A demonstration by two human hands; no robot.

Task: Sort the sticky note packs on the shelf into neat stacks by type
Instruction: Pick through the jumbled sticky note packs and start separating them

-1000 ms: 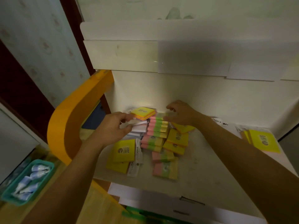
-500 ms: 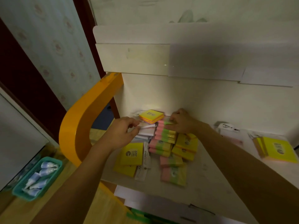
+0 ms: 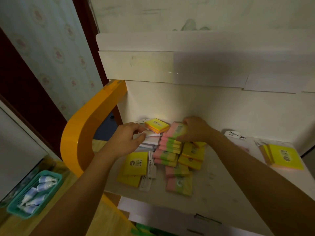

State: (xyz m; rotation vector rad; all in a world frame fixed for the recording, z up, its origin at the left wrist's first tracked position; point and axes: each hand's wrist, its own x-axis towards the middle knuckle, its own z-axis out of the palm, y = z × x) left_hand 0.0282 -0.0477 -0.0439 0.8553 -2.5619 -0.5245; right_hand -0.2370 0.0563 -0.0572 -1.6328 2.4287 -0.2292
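left hand (image 3: 127, 139) pinching, right hand (image 3: 196, 129) gripping

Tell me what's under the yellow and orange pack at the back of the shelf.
The yellow and orange pack rests on a stack of pale white packs. The left hand covers the stack's left part, so its full depth is hidden.

Striped pink-green-yellow packs (image 3: 170, 147) stacked centre shelf, yellow packs (image 3: 135, 163) beside, scattered

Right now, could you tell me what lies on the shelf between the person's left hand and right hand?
In the head view, a yellow-and-orange pack lies between the left hand and right hand, atop pale packs.
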